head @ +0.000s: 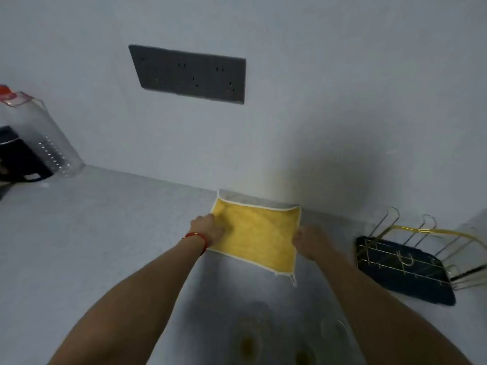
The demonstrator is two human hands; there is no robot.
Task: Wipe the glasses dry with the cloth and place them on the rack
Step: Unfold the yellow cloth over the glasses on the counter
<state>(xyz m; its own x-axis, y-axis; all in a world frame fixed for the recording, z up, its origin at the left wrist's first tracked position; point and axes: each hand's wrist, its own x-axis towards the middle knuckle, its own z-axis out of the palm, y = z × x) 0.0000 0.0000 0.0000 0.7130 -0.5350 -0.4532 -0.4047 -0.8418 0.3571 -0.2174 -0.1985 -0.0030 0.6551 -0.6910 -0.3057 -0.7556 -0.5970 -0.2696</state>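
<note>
The yellow cloth (257, 238) lies spread flat on the grey bench (105, 233), its far edge against the wall. The left hand (209, 229) presses on the cloth's left edge, fingers curled onto the fabric; the right hand (309, 241) pinches the cloth's right edge between its fingers. Right of the cloth, well apart from it, stands the wire rack (411, 259) on a dark tray. Nearer than the cloth, between the forearms, blurred glasses (250, 341) stand on the bench.
</note>
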